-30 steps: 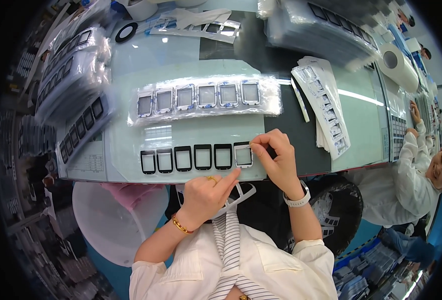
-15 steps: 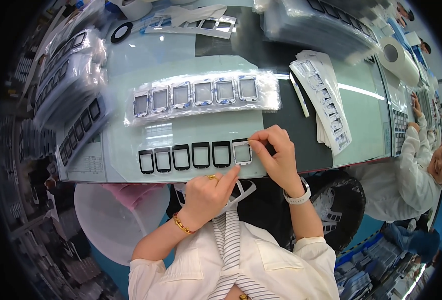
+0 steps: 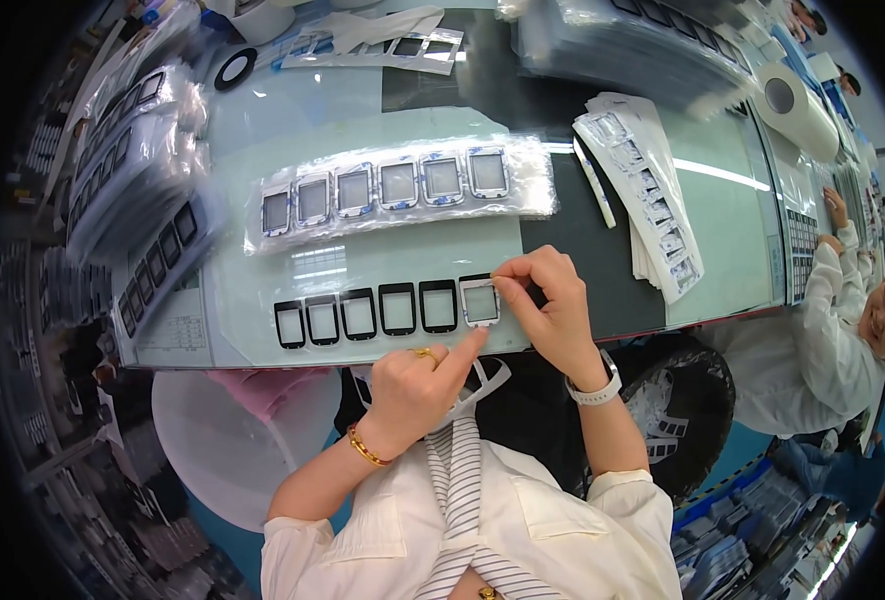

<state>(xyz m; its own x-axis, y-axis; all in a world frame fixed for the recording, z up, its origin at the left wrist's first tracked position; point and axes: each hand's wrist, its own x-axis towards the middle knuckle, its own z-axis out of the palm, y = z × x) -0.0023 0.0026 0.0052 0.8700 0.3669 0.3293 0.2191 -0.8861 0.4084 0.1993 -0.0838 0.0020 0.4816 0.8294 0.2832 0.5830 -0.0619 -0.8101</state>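
Observation:
A row of several thin black rectangular frames (image 3: 398,309) lies along the near edge of the glass-topped table. The rightmost frame (image 3: 480,301) has a white face with bluish marks and a black upper rim. My right hand (image 3: 551,300) pinches that frame's upper right corner between thumb and forefinger. From below, my left hand (image 3: 418,390) reaches with its index finger stretched out, the fingertip at the frame's lower edge. Its other fingers are curled, with nothing visible in them. Whether the left fingertip presses down I cannot tell.
Beyond the row lies a plastic-wrapped strip of framed panels (image 3: 398,190). White liner strips (image 3: 653,205) and a white pen-like stick (image 3: 594,182) lie to the right. Wrapped stacks (image 3: 138,170) stand at left. A black-lined bin (image 3: 698,440) and a co-worker (image 3: 813,350) are at right.
The view has shifted slightly. Both hands stay at the rightmost frame, the right still pinching its corner and the left index finger still at its lower edge.

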